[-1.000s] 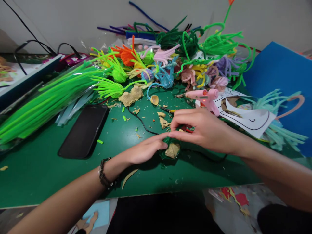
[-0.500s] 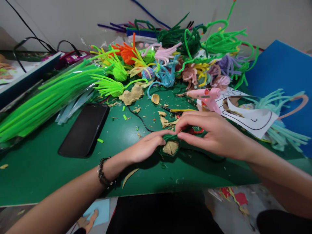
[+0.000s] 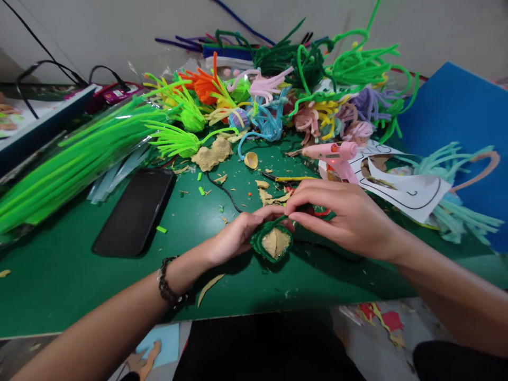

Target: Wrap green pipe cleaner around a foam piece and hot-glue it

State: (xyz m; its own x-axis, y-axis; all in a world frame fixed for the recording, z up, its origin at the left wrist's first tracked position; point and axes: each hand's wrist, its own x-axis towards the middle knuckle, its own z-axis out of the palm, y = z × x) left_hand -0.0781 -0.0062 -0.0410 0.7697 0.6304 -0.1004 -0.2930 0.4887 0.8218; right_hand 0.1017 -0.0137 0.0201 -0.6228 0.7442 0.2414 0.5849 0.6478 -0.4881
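A small tan piece [image 3: 277, 243] shows at the centre of a diamond of dark green pipe cleaner [image 3: 259, 244], which runs in rows around its edge. My left hand [image 3: 234, 237] grips this green-edged piece from its left and far side, some of the fingers hidden behind it. Thumb and forefinger of my right hand [image 3: 343, 216] pinch the strand of pipe cleaner at the upper right of the piece. Beyond my hands lie torn tan scraps [image 3: 265, 196] and a yellow-handled tool [image 3: 291, 179].
A pink glue gun [image 3: 333, 153] stands beyond my right hand, near a cut paper sheet [image 3: 413, 193]. The black phone [image 3: 135, 211] lies left. Bagged green pipe cleaners [image 3: 79, 159] and colourful bundles [image 3: 273, 114] line the back. A blue board [image 3: 448, 111] leans at right.
My left hand has shifted its hold, with its fingers now further behind the piece. The piece is tilted more towards me and its green border shows more. My right hand keeps its pinch.
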